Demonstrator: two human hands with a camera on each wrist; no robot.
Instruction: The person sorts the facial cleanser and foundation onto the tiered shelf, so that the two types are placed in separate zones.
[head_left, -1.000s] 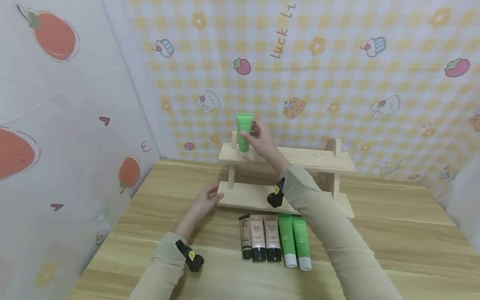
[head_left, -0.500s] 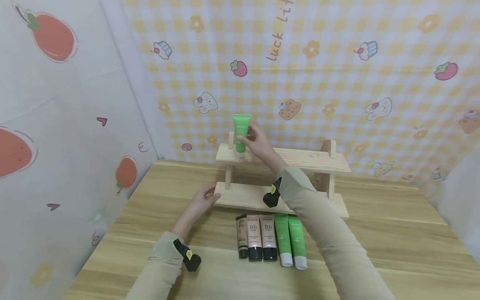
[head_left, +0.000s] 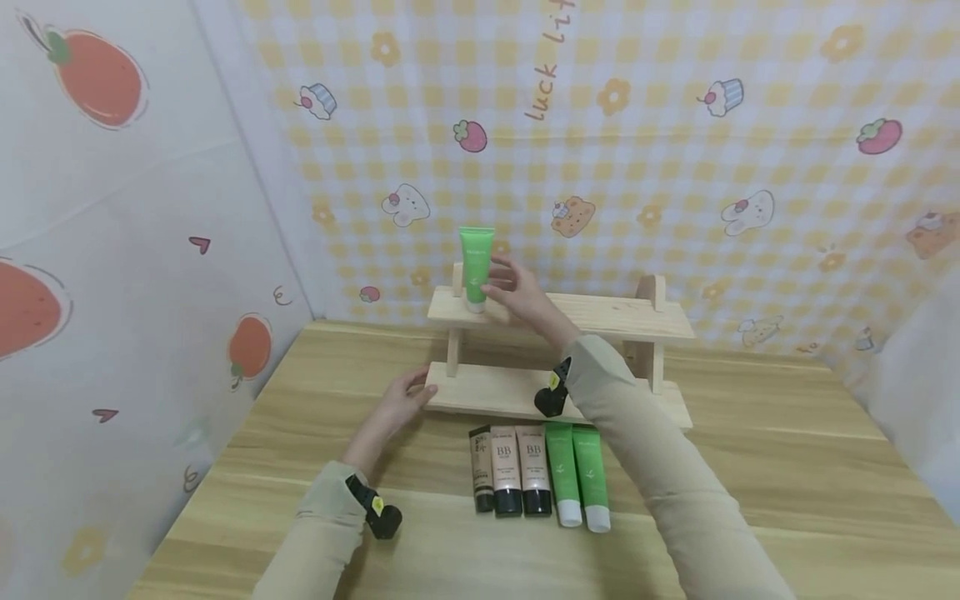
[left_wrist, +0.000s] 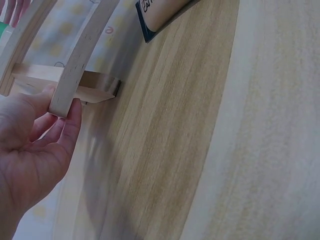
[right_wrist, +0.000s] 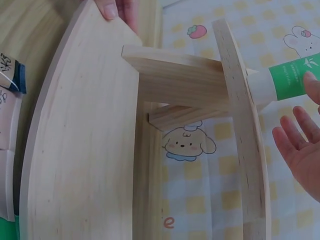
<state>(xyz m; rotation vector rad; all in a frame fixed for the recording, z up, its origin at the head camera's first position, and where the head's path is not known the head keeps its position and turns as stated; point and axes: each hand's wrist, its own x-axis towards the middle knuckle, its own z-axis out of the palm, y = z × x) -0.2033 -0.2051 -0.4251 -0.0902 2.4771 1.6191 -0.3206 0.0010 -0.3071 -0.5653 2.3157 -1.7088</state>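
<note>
A green squeeze tube (head_left: 476, 260) stands cap-down at the left end of the upper board of a two-tier wooden display shelf (head_left: 592, 312). Beside it is my right hand (head_left: 525, 293), fingers spread loosely and thumb at the tube's right edge. The right wrist view shows the tube's white cap (right_wrist: 262, 87) right at the board, with several fingers (right_wrist: 295, 135) apart from it. My left hand (head_left: 397, 404) grips the left end of the lower board (left_wrist: 80, 55), thumb above and fingers beneath.
On the table (head_left: 315, 517) before the shelf lies a row of tubes: a small brown tube (head_left: 482, 471), two beige BB cream tubes (head_left: 520, 467) and two green tubes (head_left: 577, 471). A checked cloth (head_left: 585, 167) hangs behind the shelf, a white one at the left.
The right thumb has drawn back from the green tube's front to its right edge, and the fingers have loosened. The tube stays upright; the left hand keeps its grip.
</note>
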